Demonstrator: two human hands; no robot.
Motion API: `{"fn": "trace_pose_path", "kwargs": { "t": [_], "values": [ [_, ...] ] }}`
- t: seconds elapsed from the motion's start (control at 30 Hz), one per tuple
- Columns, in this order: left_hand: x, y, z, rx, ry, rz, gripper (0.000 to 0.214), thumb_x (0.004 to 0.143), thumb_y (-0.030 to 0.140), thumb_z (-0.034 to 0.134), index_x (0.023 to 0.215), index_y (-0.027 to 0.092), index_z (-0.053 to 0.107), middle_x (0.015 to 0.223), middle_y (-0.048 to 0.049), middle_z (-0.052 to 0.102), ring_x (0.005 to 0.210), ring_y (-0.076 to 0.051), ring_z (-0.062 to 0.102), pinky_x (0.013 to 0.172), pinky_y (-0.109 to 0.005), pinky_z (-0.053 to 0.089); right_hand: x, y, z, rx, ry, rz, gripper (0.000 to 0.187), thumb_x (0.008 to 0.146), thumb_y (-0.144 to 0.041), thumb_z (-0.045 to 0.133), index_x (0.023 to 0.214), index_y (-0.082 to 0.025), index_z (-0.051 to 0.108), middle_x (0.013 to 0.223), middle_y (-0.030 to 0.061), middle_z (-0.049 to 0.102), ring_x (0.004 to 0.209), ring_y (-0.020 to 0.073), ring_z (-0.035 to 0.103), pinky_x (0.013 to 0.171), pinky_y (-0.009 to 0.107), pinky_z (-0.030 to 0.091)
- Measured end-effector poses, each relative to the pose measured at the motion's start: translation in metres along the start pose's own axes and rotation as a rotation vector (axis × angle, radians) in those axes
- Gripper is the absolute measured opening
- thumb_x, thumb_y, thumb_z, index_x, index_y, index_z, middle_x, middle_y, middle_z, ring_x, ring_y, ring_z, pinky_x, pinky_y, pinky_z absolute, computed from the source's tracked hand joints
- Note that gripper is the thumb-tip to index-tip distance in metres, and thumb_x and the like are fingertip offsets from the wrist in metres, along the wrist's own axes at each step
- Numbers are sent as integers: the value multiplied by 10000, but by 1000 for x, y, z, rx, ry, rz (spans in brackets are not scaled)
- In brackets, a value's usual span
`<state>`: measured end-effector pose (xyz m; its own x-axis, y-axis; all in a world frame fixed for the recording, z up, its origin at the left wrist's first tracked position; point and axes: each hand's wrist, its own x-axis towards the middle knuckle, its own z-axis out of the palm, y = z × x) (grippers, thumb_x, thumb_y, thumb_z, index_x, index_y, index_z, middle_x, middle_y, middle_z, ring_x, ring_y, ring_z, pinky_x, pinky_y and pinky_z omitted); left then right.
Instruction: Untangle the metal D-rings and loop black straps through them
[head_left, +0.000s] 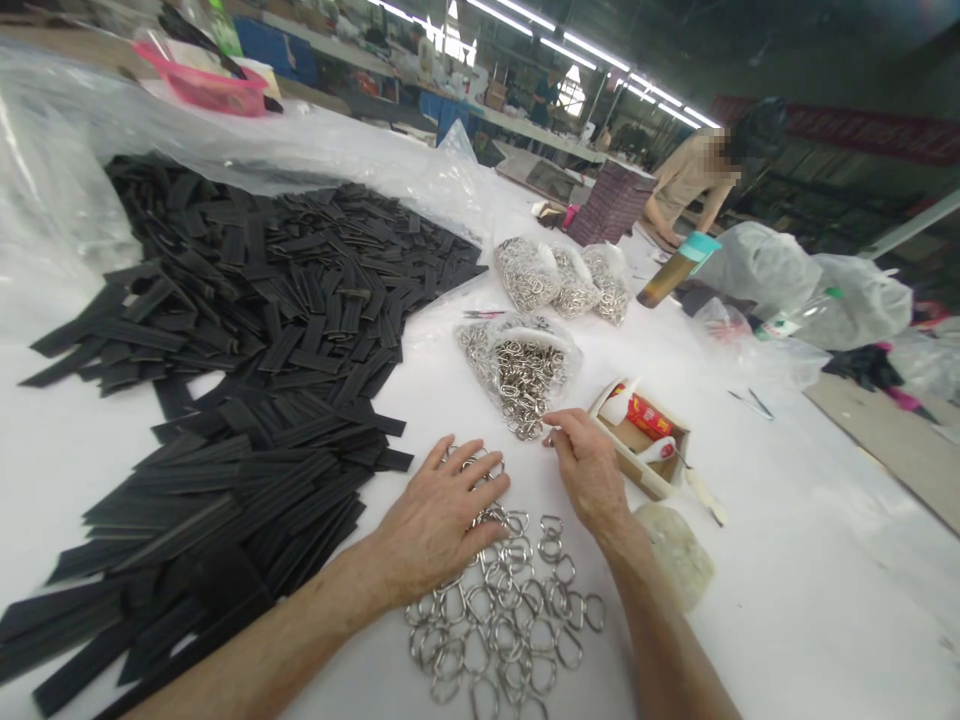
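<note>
My left hand (442, 515) lies with its fingers spread over part of a loose spread of metal D-rings (506, 620) on the white table. Some rings show between and beyond its fingertips. At the mouth of an open clear plastic bag of small metal rings (529, 370), my right hand (589, 465) has its fingers curled together. What its fingertips hold, if anything, is too small to make out. Left of my hands, short black strips (300, 290) lie in a large heap, with more strips (217, 520) fanned out nearer me.
Right of my right hand stand a small box (652, 478) of tools and a pale stone-like lump (675, 555). Several filled bags of rings (525, 272), a teal-lidded bottle (679, 270) and a dark stack (611, 203) lie farther back. A co-worker (690, 185) leans over the table's far side.
</note>
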<state>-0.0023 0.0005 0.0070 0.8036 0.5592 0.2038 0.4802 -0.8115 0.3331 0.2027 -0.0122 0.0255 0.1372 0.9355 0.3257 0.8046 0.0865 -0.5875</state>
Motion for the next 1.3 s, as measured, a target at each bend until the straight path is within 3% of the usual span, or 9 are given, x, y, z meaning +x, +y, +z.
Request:
{"fn": "trace_pose_path", "kwargs": {
  "t": [0.17, 0.37, 0.6, 0.73, 0.9, 1.03, 1.13, 1.3],
  "values": [
    [0, 0, -1, -1, -4, -1, 372, 882, 427, 534, 1208, 248, 520, 1370, -47, 483, 1293, -303, 364, 1074, -537, 217, 0, -1, 7, 24, -19, 6, 226, 781, -143, 440, 876, -185, 641, 937, 69, 631, 868, 197, 584, 810, 319, 451],
    [1, 2, -3, -5, -28, -8, 374, 883, 438, 530, 1202, 244, 529, 1369, -57, 487, 1288, -317, 371, 1061, -554, 231, -4, -8, 3, 38, -19, 67, 242, 854, -242, 435, 929, -218, 664, 886, 47, 675, 856, 201, 606, 824, 349, 455],
    [0, 1, -2, -4, -22, -5, 384, 886, 447, 523, 1207, 236, 523, 1371, -59, 482, 1290, -319, 366, 1066, -555, 224, -2, -5, 0, -69, -48, -40, 319, 825, -128, 385, 951, -200, 669, 983, 60, 687, 945, 199, 600, 881, 334, 448],
    [0, 1, -1, -1, -22, -4, 382, 887, 440, 523, 1210, 234, 519, 1374, -62, 479, 1292, -318, 364, 1070, -552, 221, -3, -5, -1, -133, -97, 16, 321, 795, -103, 405, 932, -208, 676, 916, 60, 696, 889, 211, 606, 847, 338, 443],
    [0, 1, -1, 4, -8, 5, 379, 885, 444, 525, 1202, 237, 517, 1371, -65, 480, 1286, -319, 370, 1066, -555, 231, -3, -2, -8, -133, -144, 140, 286, 830, -150, 407, 973, -220, 644, 785, 14, 695, 723, 175, 616, 691, 287, 456],
    [0, 2, -2, 1, -13, -2, 376, 880, 435, 541, 1202, 244, 515, 1368, -58, 484, 1288, -311, 371, 1070, -548, 228, -4, -2, -18, -116, -207, 204, 262, 821, -149, 424, 960, -224, 632, 849, 9, 686, 785, 173, 620, 744, 306, 454],
    [0, 1, -2, -2, -14, 2, 378, 874, 433, 551, 1196, 237, 519, 1367, -62, 485, 1287, -311, 372, 1072, -549, 224, -7, -4, -23, -232, -209, 124, 330, 770, -83, 442, 996, -232, 630, 994, 29, 648, 889, 186, 598, 814, 329, 433],
    [0, 1, -1, 13, -6, -4, 452, 868, 447, 558, 1251, 223, 473, 1407, -81, 441, 1298, -303, 359, 1079, -532, 216, -13, -8, -21, -318, -371, 37, 394, 772, -50, 456, 1086, -241, 596, 1027, 46, 595, 900, 186, 579, 763, 293, 425]
  ]
}}
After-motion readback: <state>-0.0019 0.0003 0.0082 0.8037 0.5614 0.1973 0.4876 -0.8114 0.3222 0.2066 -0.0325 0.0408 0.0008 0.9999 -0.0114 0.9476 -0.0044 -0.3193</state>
